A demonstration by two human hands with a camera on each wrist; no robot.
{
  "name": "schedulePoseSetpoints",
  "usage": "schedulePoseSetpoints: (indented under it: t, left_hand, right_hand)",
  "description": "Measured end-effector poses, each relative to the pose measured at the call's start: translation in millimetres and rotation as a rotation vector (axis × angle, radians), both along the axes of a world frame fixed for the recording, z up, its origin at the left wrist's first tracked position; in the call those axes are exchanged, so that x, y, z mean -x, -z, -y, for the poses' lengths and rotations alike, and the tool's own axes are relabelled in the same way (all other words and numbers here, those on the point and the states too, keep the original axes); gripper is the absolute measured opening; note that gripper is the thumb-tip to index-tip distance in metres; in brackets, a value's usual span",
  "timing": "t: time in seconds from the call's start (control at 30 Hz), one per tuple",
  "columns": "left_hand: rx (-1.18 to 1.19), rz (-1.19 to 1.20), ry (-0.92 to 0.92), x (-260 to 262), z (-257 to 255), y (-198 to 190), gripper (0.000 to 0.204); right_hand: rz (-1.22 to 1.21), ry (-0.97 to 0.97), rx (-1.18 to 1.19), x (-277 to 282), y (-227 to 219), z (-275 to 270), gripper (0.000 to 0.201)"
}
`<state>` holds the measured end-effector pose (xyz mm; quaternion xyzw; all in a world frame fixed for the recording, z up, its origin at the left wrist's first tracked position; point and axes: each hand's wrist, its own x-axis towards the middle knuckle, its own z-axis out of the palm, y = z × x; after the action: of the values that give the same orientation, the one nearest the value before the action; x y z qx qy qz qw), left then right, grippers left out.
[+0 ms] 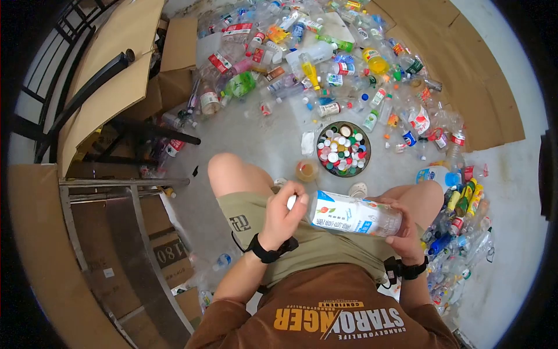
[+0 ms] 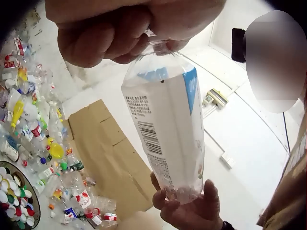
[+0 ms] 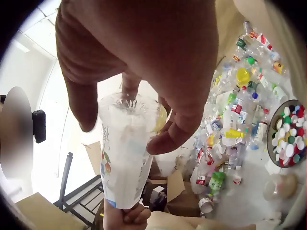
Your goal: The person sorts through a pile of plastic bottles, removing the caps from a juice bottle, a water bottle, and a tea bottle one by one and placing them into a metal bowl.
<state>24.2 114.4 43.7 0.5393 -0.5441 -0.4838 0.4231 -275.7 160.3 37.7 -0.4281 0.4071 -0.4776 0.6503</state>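
Note:
A large clear plastic bottle (image 1: 354,213) with a white and blue label lies sideways above the lap. My left hand (image 1: 285,214) curls round its neck end, where a bit of white cap (image 1: 292,202) shows by the thumb. From the left wrist view, the curled fingers (image 2: 103,40) cover the neck, and the label's barcode (image 2: 149,139) faces that camera. My right hand (image 1: 405,228) grips the bottle's base. Its spread fingers (image 3: 168,136) wrap round the ridged bottom in the right wrist view, with the other fist at the far end.
A round tray (image 1: 319,164) full of loose bottle caps sits on the floor ahead, beside a brownish round container (image 1: 307,170). Piles of empty plastic bottles (image 1: 279,75) spread ahead and to the right. Cardboard (image 1: 465,75) lies at right; a metal frame (image 1: 125,183) stands left.

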Motion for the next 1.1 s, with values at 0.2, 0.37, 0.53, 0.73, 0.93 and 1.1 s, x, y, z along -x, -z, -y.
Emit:
schedulePoseSetpoints:
  t: [0.2, 0.37, 0.53, 0.73, 0.93, 1.1]
  left_hand:
    - [0.283, 0.089, 0.075, 4, 3, -5, 0.010]
    - [0.273, 0.116, 0.032, 6, 9, -6, 0.009]
    - [-0.039, 0.026, 0.023, 3, 13, 3, 0.008]
    - [0.242, 0.100, 0.038, 4, 8, -11, 0.009]
    - [0.096, 0.090, -0.010, -2, 7, -12, 0.009]
    - [0.081, 0.035, -0.039, -6, 5, 3, 0.009]
  right_hand:
    - [0.349, -0.031, -0.637, 13, -7, 11, 0.072]
    - [0.133, -0.067, -0.337, 15, 9, 1, 0.074]
    - [-0.223, 0.019, 0.129, 1, -7, 13, 0.076]
    - [0.267, 0.053, -0.580, 1, -24, 17, 0.073]
    - [-0.224, -0.054, 0.028, 1, -13, 14, 0.075]
    - [-0.085, 0.019, 0.021, -14, -25, 21, 0.077]
